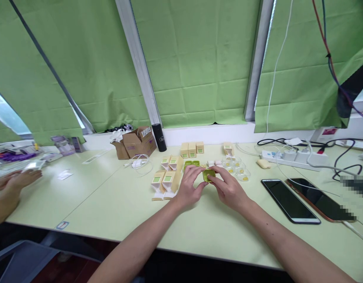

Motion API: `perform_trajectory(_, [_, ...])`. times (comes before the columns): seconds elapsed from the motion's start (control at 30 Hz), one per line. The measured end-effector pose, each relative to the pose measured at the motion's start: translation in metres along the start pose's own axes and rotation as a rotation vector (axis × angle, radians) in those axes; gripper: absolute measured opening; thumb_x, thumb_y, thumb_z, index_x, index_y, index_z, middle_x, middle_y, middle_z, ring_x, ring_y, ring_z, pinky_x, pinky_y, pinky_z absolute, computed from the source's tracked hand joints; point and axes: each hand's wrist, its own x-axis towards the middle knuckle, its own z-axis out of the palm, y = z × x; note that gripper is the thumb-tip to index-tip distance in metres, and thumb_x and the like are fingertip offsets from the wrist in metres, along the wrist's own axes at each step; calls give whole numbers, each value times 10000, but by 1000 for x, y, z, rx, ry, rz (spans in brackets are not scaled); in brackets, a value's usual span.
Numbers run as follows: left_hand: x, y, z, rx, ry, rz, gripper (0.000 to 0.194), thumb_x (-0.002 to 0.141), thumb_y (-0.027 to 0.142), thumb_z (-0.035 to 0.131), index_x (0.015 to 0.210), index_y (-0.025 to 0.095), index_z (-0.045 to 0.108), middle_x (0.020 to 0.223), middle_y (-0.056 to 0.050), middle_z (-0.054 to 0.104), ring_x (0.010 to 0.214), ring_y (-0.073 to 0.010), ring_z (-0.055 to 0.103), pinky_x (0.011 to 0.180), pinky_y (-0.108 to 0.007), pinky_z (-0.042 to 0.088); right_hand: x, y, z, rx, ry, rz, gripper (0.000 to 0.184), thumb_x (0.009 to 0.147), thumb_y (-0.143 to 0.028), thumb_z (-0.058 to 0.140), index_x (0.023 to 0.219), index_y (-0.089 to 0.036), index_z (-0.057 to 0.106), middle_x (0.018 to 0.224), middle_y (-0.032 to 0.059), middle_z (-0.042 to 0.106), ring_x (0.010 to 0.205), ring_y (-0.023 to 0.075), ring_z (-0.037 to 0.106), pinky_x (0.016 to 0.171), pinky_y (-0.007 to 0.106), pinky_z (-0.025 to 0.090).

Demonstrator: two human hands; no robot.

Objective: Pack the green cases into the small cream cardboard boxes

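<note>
Smooth green fabric blinds hang behind a pale, flat table [95, 204]. Near its middle, the left hand [190, 185] and right hand [231, 189] hold a small, square green dish [209, 175] between them, the fingers of each clamped on its sides. To the left of the hands stand four small tan card boxes [163, 181] with flaps open, each with a green square. Toward the back edge are three more boxes [192, 150] side by side, and one box [228, 148] stands apart to their right. A glossy green tray [191, 162] lies behind the left hand. Beside the right hand, clear, rounded plastic cups [236, 169] hold yellow pieces; their exact count is unclear. Near the back edge, one brown carton [137, 143] has raised flaps, its contents hidden, beside one black cylinder [159, 137]. Two flat, glossy phones [305, 200] lie toward the right edge.
</note>
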Motion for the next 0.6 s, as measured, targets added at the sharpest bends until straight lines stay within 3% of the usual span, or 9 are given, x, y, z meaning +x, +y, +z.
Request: perform_trajectory(0.6, [-1,-2,1,1,-3,18,517,939,265,719,1438,263,586,1261,-125,696,1206,-304,553,1027,-538,502,-2,-2,1,80,-5,81,419,1004,-80,492,1395,-207,570,1354,199,604,1289,315,612,995,492,604])
